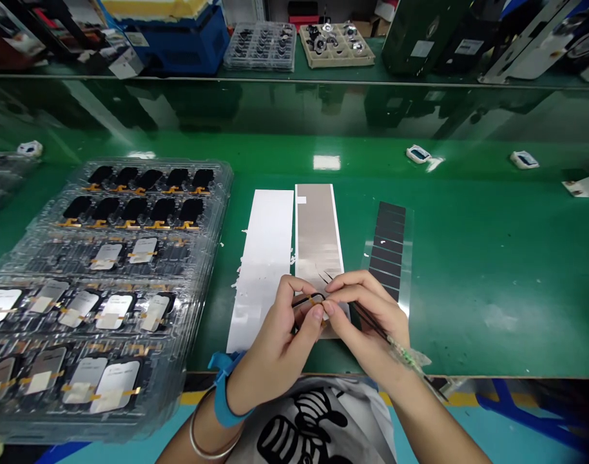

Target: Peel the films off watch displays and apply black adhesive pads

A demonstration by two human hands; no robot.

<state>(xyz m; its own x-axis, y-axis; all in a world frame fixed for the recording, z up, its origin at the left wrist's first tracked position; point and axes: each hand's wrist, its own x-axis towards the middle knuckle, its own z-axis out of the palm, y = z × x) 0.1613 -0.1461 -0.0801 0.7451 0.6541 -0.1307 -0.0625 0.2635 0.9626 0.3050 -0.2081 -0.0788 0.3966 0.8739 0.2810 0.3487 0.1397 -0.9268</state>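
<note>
My left hand [287, 328] is closed on a small display module [318, 298] with a dark edge and an orange flex strip; fingers cover most of it. Against the same module press the thumb and index fingertip of my right hand [372, 309]. That hand also holds dark tweezers [405, 354], their points up past the index finger and the handle wrapped in clear and green material. Under my hands lies a grey-beige sheet [318, 225] with white borders. Left of it is a white sheet [268, 258]; to the right, a clear film carries black rectangles [389, 240].
Stacked clear plastic trays [198, 290] at left hold several black and silver-backed display modules. Small white-framed parts [418, 153] lie farther back on the green table [488, 277]. A raised shelf carries a blue bin [178, 42] and compartment trays [260, 46]. White scraps dot the work area.
</note>
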